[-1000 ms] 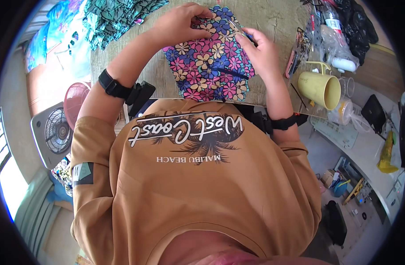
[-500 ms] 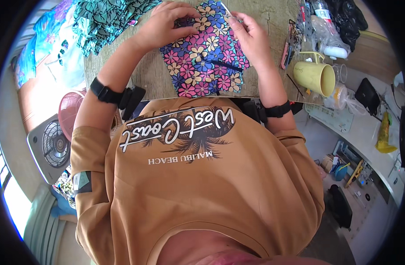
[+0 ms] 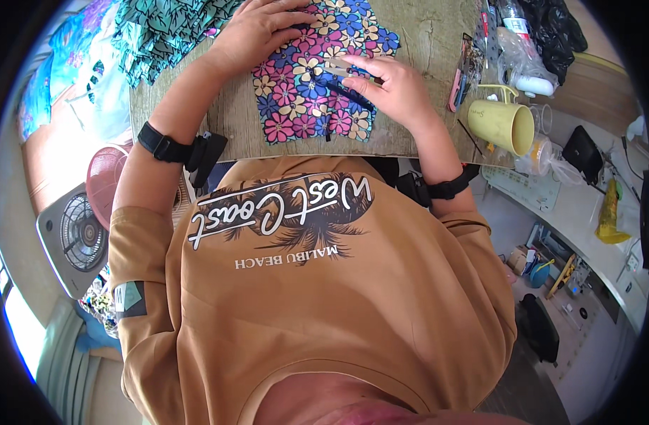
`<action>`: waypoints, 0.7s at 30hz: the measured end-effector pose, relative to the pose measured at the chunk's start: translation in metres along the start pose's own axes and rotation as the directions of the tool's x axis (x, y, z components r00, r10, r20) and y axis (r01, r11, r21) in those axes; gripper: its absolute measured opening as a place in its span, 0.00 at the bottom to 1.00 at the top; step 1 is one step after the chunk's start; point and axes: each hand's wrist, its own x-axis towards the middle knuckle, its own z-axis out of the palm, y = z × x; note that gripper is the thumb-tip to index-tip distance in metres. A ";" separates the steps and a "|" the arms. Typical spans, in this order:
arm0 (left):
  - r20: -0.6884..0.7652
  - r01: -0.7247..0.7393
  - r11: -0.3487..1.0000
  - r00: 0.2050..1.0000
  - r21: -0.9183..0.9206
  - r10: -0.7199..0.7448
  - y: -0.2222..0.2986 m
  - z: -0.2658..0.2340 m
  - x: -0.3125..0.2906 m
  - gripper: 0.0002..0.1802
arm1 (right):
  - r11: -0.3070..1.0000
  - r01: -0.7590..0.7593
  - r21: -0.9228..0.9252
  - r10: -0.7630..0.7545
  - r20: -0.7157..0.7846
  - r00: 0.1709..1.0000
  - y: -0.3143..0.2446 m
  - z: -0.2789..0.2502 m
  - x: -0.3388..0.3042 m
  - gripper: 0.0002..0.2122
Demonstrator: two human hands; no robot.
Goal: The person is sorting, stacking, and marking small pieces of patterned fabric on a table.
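A piece of fabric point(image 3: 296, 113) printed with pink, blue and cream flowers lies on the wooden table in front of me. My left hand point(image 3: 257, 32) rests flat across its upper left part, fingers spread. Over the cloth's right side, my right hand point(image 3: 392, 88) holds what look like small snips point(image 3: 337, 69) with pale metal blades pointing left. Its fingers hide the rest of the tool. Just below the blades, a slim dark blue bar-shaped object point(image 3: 353, 95) lies on the fabric; its kind is unclear.
Green leaf-patterned fabric point(image 3: 168, 35) is heaped at the far left. A yellow mug point(image 3: 501, 126) lies on its side at the right, near a clear plastic bag point(image 3: 519, 53) and a pink-handled tool point(image 3: 455, 88). The table's near edge point(image 3: 402, 154) runs close to my body.
My right hand has come nearer and left from the fabric's far right edge, and pale blades now show at its fingertips. The left hand has flattened; the fabric has shifted slightly toward me.
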 end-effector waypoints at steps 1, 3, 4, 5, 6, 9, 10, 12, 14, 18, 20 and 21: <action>-0.006 -0.003 0.999 1.000 -0.035 0.003 0.001 -0.001 0.000 0.21 | 1.000 0.002 0.000 -0.002 0.002 1.000 0.000 0.001 0.000 0.16; -0.013 -0.005 0.998 1.000 -0.068 0.004 0.002 -0.002 -0.002 0.20 | 0.999 0.011 -0.030 -0.010 0.041 0.999 -0.003 0.001 0.004 0.16; -0.002 -0.022 0.998 1.000 -0.054 0.022 0.003 -0.002 -0.003 0.21 | 0.999 0.016 -0.045 -0.013 0.059 0.998 -0.004 0.001 0.006 0.16; 0.010 -0.039 0.998 0.999 -0.040 0.039 0.003 -0.002 -0.005 0.21 | 0.999 0.018 -0.044 -0.015 0.059 0.998 -0.005 0.003 0.006 0.16; 0.023 -0.056 0.998 0.998 -0.026 0.057 0.003 -0.002 -0.006 0.22 | 0.999 0.009 -0.036 -0.006 0.080 0.997 -0.005 0.005 0.007 0.16; 0.048 -0.033 0.999 0.998 0.010 0.033 0.005 -0.002 -0.008 0.23 | 1.000 -0.004 -0.019 0.007 0.126 0.992 -0.003 0.010 0.006 0.16; 0.060 -0.022 0.999 0.998 0.027 0.020 0.006 -0.001 -0.008 0.23 | 1.000 0.010 -0.027 -0.007 0.126 0.992 -0.002 0.011 0.006 0.16; 0.058 -0.029 0.999 0.998 0.038 0.027 0.006 0.001 -0.005 0.23 | 0.998 0.042 -0.043 -0.036 0.128 0.991 -0.001 0.013 0.006 0.15; 0.064 -0.047 0.997 0.997 0.063 0.043 0.004 -0.001 -0.006 0.24 | 0.997 0.052 -0.048 -0.046 0.115 0.992 -0.005 0.014 0.007 0.15; -0.015 -0.100 0.990 0.995 0.095 0.102 0.001 0.003 -0.011 0.24 | 0.995 0.063 -0.081 -0.055 0.097 0.994 -0.012 0.013 0.008 0.14; -0.065 -0.117 0.993 0.991 0.029 0.118 0.000 0.002 -0.017 0.22 | 0.993 0.034 -0.113 -0.022 0.104 0.994 -0.014 0.012 0.008 0.14; -0.113 -0.147 0.988 0.983 -0.042 0.142 0.000 0.001 -0.020 0.21 | 0.993 0.043 -0.111 -0.031 0.105 0.994 -0.014 0.013 0.008 0.14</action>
